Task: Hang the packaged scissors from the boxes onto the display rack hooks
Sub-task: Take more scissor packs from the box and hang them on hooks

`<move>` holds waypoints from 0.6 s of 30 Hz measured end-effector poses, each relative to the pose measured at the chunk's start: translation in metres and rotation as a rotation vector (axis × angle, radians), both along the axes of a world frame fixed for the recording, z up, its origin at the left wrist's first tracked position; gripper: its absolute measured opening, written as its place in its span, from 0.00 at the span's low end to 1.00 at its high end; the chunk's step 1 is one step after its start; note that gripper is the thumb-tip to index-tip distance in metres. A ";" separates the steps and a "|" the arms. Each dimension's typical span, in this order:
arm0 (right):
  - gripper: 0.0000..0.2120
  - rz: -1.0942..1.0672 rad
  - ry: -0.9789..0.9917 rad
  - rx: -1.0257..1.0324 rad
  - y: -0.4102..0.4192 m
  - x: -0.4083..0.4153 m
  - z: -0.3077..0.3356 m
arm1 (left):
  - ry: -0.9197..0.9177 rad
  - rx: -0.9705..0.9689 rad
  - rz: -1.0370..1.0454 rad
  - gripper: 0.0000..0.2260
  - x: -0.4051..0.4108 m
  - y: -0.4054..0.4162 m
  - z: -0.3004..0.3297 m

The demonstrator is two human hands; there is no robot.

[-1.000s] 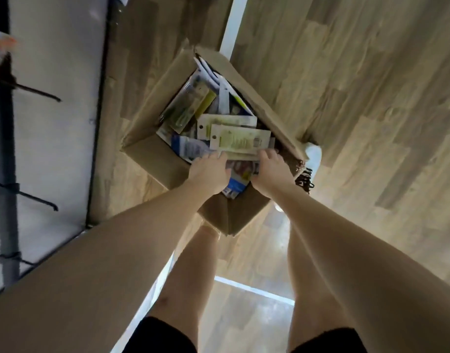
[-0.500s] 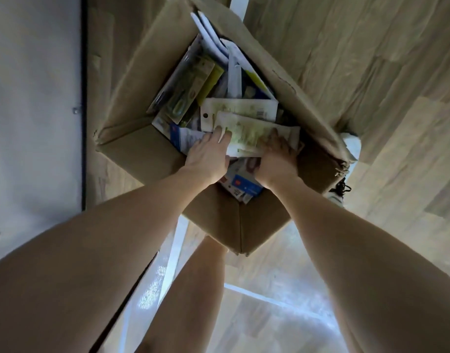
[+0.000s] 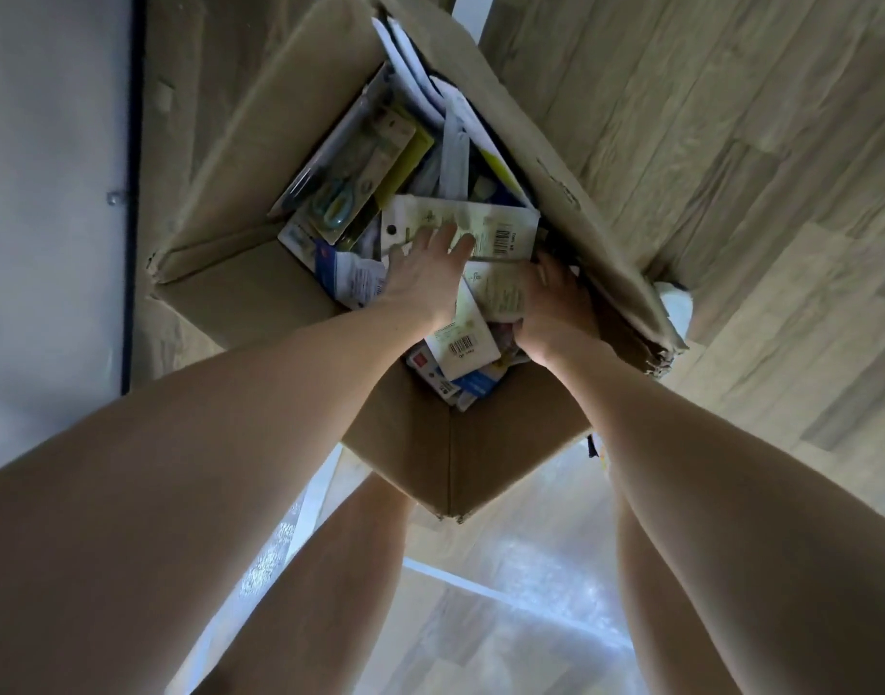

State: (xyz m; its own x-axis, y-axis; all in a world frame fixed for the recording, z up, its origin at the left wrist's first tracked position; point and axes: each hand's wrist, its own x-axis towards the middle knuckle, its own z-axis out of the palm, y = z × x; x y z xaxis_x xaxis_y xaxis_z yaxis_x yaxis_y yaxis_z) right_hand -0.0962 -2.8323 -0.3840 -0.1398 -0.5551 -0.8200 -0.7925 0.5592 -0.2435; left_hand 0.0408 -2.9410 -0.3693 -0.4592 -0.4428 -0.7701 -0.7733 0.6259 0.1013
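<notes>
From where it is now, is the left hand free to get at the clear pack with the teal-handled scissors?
Probably yes. That scissors pack lies on top of the pile in the box, uncovered, just up and left of the left hand, whose straight fingers rest on a pale card pack. Nothing lies between them.

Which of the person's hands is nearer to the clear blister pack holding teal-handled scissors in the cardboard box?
Left. The left hand lies just right of and below the clear blister pack with teal-handled scissors, fingers spread on a pale card. The right hand is farther right, by the box wall.
</notes>
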 end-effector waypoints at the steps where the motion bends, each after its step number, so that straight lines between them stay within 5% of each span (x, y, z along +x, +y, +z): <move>1: 0.41 0.008 -0.005 0.005 -0.002 0.001 -0.005 | -0.014 -0.013 0.004 0.35 0.000 0.001 -0.003; 6: 0.30 0.201 0.209 0.064 -0.006 0.013 -0.010 | -0.067 -0.037 0.045 0.32 0.014 0.016 -0.012; 10: 0.20 0.282 0.118 0.154 0.002 0.021 -0.001 | -0.087 -0.096 0.061 0.29 0.025 0.019 -0.008; 15: 0.18 0.050 0.022 0.269 0.014 0.019 0.014 | -0.168 0.022 0.564 0.31 0.041 0.023 -0.003; 18: 0.16 -0.033 -0.083 0.266 0.018 0.017 0.017 | -0.187 0.174 0.595 0.31 0.048 0.033 -0.005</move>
